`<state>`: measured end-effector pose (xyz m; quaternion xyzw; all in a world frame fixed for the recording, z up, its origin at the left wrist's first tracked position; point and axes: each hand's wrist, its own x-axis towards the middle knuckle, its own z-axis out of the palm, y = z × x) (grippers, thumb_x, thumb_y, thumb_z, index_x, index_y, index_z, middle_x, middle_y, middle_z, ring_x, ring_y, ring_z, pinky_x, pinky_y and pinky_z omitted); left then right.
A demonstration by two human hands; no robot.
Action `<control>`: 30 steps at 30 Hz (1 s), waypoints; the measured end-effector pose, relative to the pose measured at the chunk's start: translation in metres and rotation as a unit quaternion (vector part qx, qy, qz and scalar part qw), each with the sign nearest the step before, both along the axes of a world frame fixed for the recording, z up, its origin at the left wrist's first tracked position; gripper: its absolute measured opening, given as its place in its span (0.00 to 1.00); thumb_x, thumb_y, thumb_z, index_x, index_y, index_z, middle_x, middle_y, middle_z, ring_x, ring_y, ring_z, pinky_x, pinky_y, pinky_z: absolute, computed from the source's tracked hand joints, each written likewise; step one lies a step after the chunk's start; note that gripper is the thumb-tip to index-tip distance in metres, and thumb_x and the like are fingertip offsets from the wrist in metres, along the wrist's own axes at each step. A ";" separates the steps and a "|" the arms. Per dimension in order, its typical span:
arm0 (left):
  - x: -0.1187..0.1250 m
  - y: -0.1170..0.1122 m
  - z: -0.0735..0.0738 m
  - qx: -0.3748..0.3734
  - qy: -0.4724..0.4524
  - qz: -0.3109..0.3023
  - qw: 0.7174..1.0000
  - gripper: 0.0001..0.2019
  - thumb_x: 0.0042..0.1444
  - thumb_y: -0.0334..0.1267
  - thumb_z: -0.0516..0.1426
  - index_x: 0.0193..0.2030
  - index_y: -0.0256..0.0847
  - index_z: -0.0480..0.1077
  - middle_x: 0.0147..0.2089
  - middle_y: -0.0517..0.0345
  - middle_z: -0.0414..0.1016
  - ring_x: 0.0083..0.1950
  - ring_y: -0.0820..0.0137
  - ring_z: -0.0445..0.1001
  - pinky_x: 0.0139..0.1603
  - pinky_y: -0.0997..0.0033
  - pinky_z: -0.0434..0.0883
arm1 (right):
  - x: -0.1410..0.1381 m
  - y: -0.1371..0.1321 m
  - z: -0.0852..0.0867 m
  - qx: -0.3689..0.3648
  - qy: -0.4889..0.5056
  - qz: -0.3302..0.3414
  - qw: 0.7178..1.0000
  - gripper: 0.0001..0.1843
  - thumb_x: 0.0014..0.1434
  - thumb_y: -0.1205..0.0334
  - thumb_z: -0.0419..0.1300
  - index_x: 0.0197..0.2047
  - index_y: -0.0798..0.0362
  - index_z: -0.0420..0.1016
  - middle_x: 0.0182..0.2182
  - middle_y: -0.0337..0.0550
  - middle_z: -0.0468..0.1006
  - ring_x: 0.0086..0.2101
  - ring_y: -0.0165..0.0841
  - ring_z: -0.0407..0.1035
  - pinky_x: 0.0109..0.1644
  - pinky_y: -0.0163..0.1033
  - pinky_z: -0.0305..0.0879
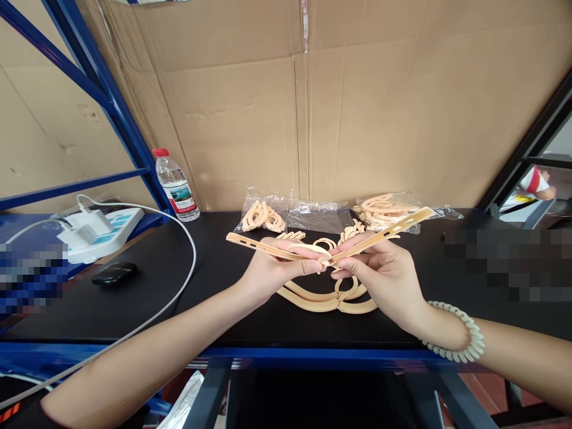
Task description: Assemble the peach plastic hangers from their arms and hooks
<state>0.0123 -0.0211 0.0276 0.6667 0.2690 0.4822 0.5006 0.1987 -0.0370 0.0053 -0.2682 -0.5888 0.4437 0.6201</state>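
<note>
**Surroundings.** Black table (214,310) on a blue frame, with a cardboard wall (357,119) rising behind its back edge. Along the table's back edge, a clear water bottle (176,185) with a red cap stands towards the left. At the middle of that edge lie a clear plastic bag (286,211) of tan rings and a second bag (388,208) of larger tan pieces.

At the table's left end are a white power strip (96,232) with chargers, a white cable (194,253) looping over the table top, and a small black case (114,273). Curved tan pieces (313,301) lie on the table near its front edge, partly hidden by the hands.

**Held parts.** Above the table's middle, 2 flat, slotted tan strips meet end to end in a shallow V.

**Grip.**
- **Left hand (272,268):** the grip is clenched on the left strip (250,244), with thumb and fingers pinching its inner end.
- **Right hand (384,274):** the grip is clenched likewise on the right strip (393,226). A pale bead bracelet (460,333) circles the wrist.
</note>
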 end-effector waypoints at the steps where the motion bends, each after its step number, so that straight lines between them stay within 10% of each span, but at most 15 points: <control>1: 0.000 0.000 0.000 -0.004 0.000 -0.002 1.000 0.06 0.46 0.26 0.67 0.30 0.41 0.82 0.30 0.58 0.83 0.33 0.71 0.81 0.36 0.77 0.77 | 0.000 0.000 0.000 -0.002 -0.003 0.000 1.000 0.06 0.52 0.64 0.70 0.34 0.50 0.79 0.32 0.40 0.81 0.29 0.34 0.79 0.33 0.37 0.82; 30: 0.010 -0.005 -0.017 -0.100 -0.067 0.067 0.990 0.07 0.46 0.35 0.69 0.33 0.36 0.81 0.32 0.54 0.84 0.34 0.66 0.82 0.40 0.69 0.79 | -0.002 0.007 -0.001 -0.105 0.013 0.013 0.994 0.18 0.40 0.57 0.76 0.33 0.53 0.77 0.29 0.41 0.82 0.30 0.37 0.79 0.38 0.43 0.80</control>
